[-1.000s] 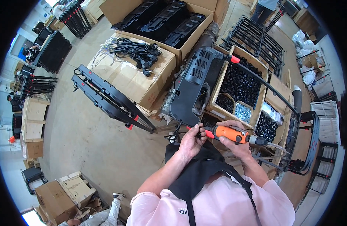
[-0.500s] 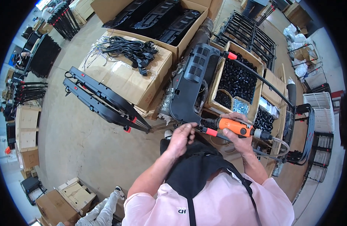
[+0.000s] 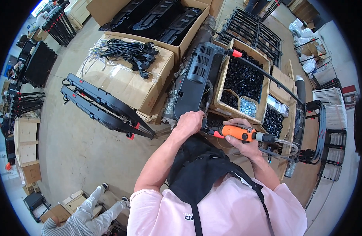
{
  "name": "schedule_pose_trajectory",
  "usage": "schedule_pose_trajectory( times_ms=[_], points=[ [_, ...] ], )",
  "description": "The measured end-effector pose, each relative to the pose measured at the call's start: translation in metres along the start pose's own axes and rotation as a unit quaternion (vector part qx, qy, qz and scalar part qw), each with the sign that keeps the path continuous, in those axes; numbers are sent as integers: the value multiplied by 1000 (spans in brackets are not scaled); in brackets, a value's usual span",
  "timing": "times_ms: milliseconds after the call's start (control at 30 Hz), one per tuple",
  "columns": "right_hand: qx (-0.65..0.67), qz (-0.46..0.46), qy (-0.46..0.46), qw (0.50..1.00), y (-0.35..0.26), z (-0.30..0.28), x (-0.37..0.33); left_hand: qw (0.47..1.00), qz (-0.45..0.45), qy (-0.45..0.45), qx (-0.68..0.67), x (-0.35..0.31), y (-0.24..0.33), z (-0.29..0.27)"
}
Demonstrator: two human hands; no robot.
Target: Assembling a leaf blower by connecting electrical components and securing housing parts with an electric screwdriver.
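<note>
My right hand [image 3: 247,144] grips the smooth orange drill [image 3: 237,132], by the red piece [image 3: 217,134]. My left hand [image 3: 191,122] curls at the black cover [image 3: 187,103]; I can't tell what it pinches. If the drill tilts, its tip might slip. The cover looks hard, with slots; past it, a cardboard box [image 3: 192,39].

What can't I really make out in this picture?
All in the head view:
- Anything within the left hand's grasp: the back of the hand hides it.
- The underside of the orange power tool in the right hand: its own body hides it.
- The upper body of the person at the top: cut off by the upper edge.
- Each small silver part's exact shape: too small.
</note>
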State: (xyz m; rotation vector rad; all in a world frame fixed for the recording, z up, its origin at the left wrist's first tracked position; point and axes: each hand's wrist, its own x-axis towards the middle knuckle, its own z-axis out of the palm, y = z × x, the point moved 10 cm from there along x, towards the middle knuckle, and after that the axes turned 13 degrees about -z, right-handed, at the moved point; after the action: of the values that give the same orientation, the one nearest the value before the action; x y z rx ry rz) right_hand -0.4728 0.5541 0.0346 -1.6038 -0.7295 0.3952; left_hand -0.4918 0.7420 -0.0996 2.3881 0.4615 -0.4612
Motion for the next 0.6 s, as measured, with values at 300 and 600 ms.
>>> schedule_pose_trajectory(
  times_ms=[300, 600],
  points=[
    [-62, 5, -52, 997, 5, 15, 5, 1000, 18, 6, -8, -1, -3, -3],
    [-148, 14, -149, 978, 7, 50, 22, 991, 55, 87, -90, 0, -18, 2]
  ],
)
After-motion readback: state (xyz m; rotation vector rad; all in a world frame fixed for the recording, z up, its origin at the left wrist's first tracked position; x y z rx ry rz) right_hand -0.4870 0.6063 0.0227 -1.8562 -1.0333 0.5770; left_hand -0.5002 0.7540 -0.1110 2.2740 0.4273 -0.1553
